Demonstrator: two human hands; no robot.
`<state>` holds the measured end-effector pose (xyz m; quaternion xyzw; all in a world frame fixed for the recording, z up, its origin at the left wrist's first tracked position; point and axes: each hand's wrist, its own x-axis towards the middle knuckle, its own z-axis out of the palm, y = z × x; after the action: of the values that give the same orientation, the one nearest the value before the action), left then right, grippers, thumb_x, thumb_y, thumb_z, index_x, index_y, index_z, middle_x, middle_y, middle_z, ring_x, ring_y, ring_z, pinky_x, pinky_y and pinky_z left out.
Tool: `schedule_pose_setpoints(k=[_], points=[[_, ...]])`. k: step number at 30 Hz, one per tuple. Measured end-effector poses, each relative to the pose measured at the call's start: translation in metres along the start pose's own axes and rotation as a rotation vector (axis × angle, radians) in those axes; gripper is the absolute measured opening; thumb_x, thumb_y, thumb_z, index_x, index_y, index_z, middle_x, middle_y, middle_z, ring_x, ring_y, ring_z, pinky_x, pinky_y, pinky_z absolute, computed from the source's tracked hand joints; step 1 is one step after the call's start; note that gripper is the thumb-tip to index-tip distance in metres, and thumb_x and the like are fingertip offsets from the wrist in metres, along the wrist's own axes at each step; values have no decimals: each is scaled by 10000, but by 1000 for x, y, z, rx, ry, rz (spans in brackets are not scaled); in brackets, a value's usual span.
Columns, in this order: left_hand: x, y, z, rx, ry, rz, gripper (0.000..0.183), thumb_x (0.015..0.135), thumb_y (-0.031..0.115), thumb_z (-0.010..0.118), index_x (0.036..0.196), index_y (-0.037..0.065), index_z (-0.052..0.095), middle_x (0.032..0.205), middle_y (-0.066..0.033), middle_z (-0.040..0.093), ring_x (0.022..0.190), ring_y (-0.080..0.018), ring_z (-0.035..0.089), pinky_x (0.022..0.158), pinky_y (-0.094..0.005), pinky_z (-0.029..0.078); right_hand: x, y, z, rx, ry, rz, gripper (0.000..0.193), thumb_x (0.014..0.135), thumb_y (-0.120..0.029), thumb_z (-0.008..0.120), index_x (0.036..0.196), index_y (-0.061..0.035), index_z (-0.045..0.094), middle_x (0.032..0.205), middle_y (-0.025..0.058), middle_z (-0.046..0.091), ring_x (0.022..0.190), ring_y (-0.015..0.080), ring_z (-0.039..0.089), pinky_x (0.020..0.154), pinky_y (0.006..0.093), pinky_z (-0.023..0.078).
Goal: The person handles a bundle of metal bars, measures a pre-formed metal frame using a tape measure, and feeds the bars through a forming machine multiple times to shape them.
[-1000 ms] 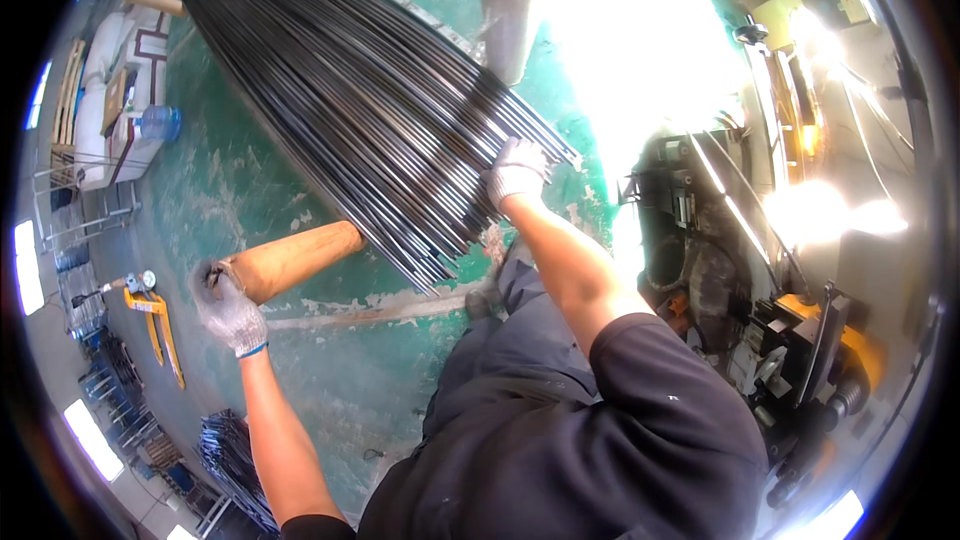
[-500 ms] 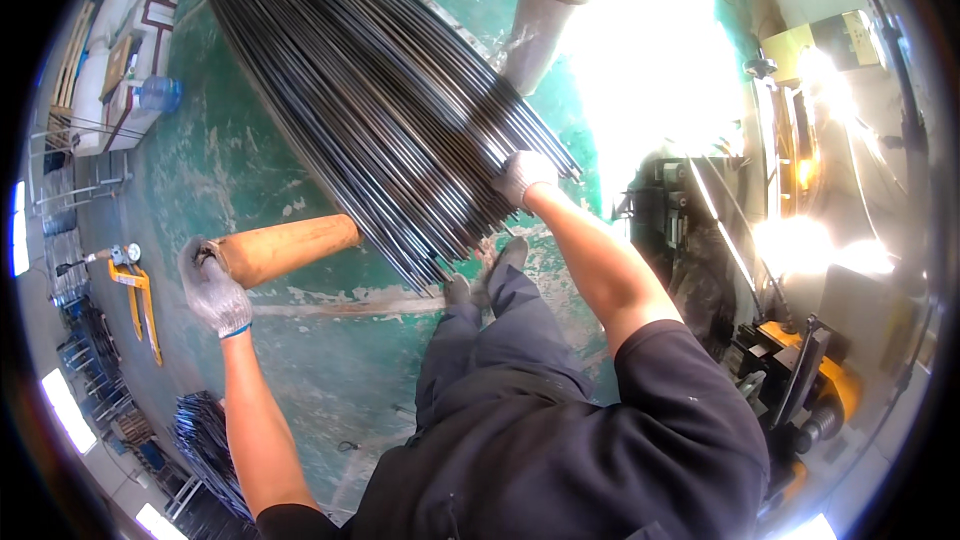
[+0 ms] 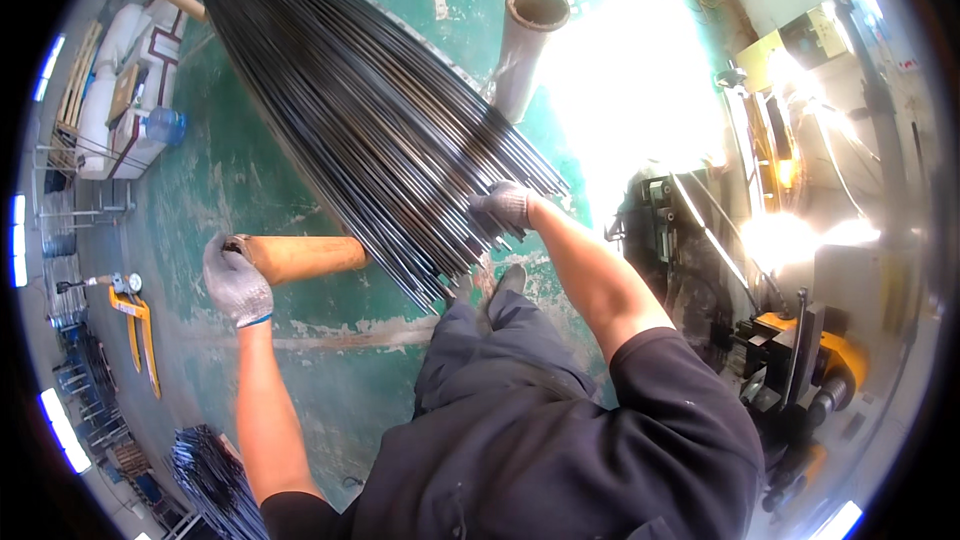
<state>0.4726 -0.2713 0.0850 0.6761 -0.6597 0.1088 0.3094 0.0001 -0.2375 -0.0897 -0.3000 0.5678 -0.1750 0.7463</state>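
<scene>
A long bundle of thin dark metal rods (image 3: pixel 370 110) runs from the far left toward my feet, its near ends loosely fanned. My right hand (image 3: pixel 503 208), in a grey knit glove, curls its fingers over rods near those ends; its fingertips are partly hidden. At the left, my gloved left hand (image 3: pixel 236 282) is closed around the rim at the open end of a tan tube (image 3: pixel 310 259). The tube lies roughly level, its other end against or just beside the bundle's left edge.
Beyond the rods on the right stands a pale open tube (image 3: pixel 516 70). A yellow pallet jack (image 3: pixel 138 325) is at the left, with another rod bundle (image 3: pixel 212 480) below it. Machinery (image 3: pixel 800 360) lines the right side. Glare covers the floor at upper right.
My left hand and its end of the tan tube shifted slightly right, and the tube swung closer to level. My right hand moved a little left and down along the rod ends.
</scene>
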Motion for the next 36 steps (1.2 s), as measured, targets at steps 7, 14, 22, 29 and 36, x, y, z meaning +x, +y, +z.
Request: schedule_pose_setpoints(k=[7,14,22,29,36], points=[[-13,61,-32,9,60,352,223,998,63,558,1159,-30,680,1211,-208,697,1186,-430,632,1086,-544,476,-12,-17,58,-680,454,-21,594,969,-521,671,1193,21,763,1122,251,768,1074,375,738,963,449,567],[-115,96,-5,-805,-367,125,252,914,-47,674,1166,-45,656,1172,-166,682,1123,-289,667,1002,-409,537,-104,31,100,-705,535,-52,656,1019,-564,617,1086,73,757,1048,310,749,1053,439,734,931,502,561],[-130,103,133,-1505,-1132,-1116,233,1060,273,640,1146,59,673,992,-75,703,954,-234,688,834,-399,585,-333,197,198,-656,670,356,408,969,-448,736,1161,-88,745,1038,216,754,1005,415,724,871,475,565],[-104,103,198,-1651,-1171,-1328,339,1117,355,537,982,53,614,909,-86,646,828,-232,637,810,-406,573,-516,357,301,-658,1028,734,307,843,-400,823,889,-110,732,945,177,750,975,390,716,862,498,556],[-150,159,93,-1546,-1373,-1199,199,1055,135,583,891,23,601,752,-66,557,720,-211,552,771,-391,515,-444,365,308,-789,1593,411,198,744,-250,757,655,-156,608,691,106,644,718,351,666,660,491,518]])
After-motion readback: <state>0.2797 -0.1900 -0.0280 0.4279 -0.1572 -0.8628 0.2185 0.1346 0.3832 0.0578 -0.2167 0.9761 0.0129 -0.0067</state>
